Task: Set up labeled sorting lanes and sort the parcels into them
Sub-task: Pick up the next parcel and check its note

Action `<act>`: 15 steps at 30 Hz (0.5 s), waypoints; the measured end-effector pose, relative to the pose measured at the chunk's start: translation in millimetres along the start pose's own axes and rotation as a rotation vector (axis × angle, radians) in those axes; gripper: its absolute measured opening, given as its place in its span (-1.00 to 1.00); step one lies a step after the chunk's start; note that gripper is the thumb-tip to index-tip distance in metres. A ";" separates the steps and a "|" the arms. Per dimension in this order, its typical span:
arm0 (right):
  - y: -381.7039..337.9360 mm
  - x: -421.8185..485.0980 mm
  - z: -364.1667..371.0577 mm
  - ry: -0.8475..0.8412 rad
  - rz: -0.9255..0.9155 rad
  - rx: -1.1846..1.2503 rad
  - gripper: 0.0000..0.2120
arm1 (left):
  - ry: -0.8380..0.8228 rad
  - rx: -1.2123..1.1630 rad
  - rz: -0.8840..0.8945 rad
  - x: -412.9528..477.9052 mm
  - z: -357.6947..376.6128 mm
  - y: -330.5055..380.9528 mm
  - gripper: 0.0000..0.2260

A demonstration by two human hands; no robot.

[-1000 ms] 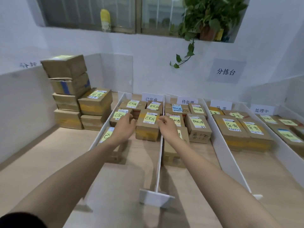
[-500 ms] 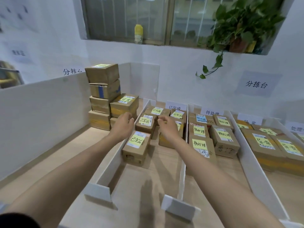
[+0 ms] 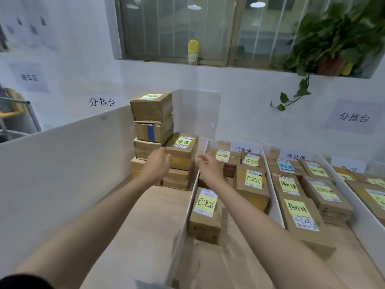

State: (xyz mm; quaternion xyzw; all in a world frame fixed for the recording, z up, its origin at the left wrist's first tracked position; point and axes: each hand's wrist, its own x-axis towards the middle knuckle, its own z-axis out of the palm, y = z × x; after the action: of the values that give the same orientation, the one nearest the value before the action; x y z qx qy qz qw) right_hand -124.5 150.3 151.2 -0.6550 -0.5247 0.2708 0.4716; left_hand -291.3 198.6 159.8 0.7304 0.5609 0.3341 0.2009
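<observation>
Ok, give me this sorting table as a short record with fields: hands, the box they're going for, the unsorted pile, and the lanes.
left hand: open, at the left side of the target box
right hand: open, empty, just right of it
target: brown cardboard box with yellow note, top of the short stack
unsorted pile: tall stack of cardboard boxes behind it
lanes: white divider walls, white lane label cards

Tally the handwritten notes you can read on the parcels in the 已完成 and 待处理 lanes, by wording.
已完成 notes: 4
待处理 notes: 5
Total: 9
Any note hidden behind the right forearm is not counted.
</observation>
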 end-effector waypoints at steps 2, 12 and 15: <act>-2.8 13.3 20.2 0.018 0.012 0.009 -0.73 | -0.027 -0.001 0.016 17.3 -2.6 -16.1 -0.66; -1.9 66.9 90.3 0.088 0.129 -0.029 -0.73 | -0.134 -0.001 0.078 88.9 0.0 -75.7 -0.67; 1.5 79.7 97.1 0.104 0.146 -0.044 -0.73 | -0.166 -0.009 0.082 104.1 8.7 -82.8 -0.67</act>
State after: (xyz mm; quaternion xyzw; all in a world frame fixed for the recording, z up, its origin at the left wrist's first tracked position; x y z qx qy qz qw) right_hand -182.2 257.9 121.3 -0.7150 -0.4561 0.2586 0.4625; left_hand -326.4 322.6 125.7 0.7769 0.5106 0.2827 0.2363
